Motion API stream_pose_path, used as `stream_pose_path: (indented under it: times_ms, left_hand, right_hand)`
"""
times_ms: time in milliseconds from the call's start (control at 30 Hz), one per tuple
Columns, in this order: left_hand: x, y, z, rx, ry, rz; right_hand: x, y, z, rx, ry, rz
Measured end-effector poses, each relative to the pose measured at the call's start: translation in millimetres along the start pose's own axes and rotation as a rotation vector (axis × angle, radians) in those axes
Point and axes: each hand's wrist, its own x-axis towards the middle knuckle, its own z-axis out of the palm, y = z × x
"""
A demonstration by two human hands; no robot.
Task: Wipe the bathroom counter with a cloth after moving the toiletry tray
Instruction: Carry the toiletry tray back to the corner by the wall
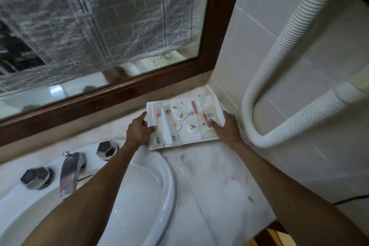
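Observation:
A white rectangular toiletry tray [217,111] lies on the pale marble counter [215,185] in the back right corner, by the tiled wall. It holds several small wrapped packets and round capped items. My left hand [138,131] grips the tray's left edge, thumb over the rim. My right hand [227,128] holds the right edge, fingers inside the tray. No cloth is in view.
A white basin [151,195] sits left of the tray, with a chrome spout [69,173] and two faceted chrome knobs [106,149]. A wood-framed mirror [111,94] covered with newspaper backs the counter. A white corrugated hose [295,50] loops down the right tiled wall.

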Motion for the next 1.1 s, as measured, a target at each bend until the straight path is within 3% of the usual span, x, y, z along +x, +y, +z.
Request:
stream_pose_path:
  times_ms: [400, 1100]
  left_hand:
    - [30.0, 10.2, 43.4, 0.082, 0.087, -0.077]
    - [30.4, 25.6, 59.3, 0.046, 0.141, -0.173]
  right_hand:
    - [72.9, 1.1, -7.1, -0.161, -0.319, -0.045]
    - [84.7, 6.7, -11.7, -0.145, -0.179, -0.180]
